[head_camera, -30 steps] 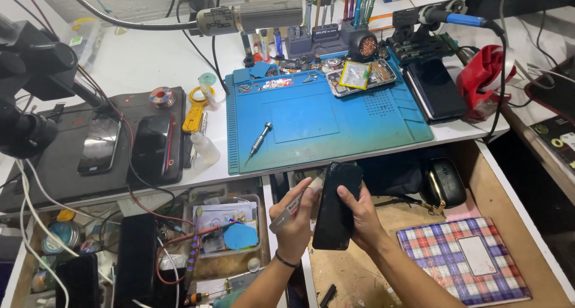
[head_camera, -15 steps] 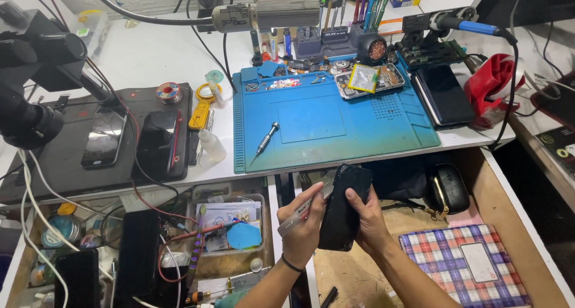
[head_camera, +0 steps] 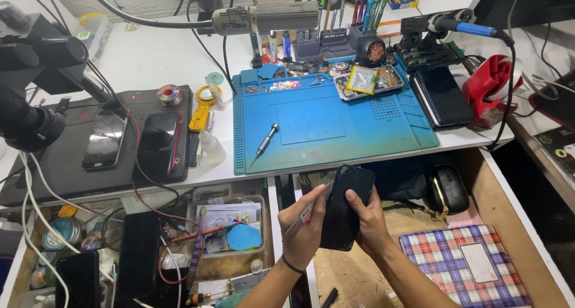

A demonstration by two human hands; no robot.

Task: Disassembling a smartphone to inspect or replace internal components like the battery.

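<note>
I held the black smartphone [head_camera: 346, 206] in front of the blue repair mat [head_camera: 335, 119], below the bench edge and over the open drawer. My right hand [head_camera: 370, 221] grasped its right side; my left hand [head_camera: 302, 233] pinched a thin pry tool [head_camera: 305, 215] against its left edge. Its long axis ran upright, tilted slightly right. A screwdriver [head_camera: 265, 140] lay on the mat's left part; the mat's centre stayed bare.

A black phone [head_camera: 346, 207] is held upright below the front edge of the white worktop [head_camera: 150, 62], gripped by the right hand [head_camera: 368, 224]. A thin clear strip [head_camera: 305, 215] is pinched in the left hand [head_camera: 302, 230] against the phone's side. A screwdriver [head_camera: 265, 141] lies on the blue mat [head_camera: 335, 125].
</note>
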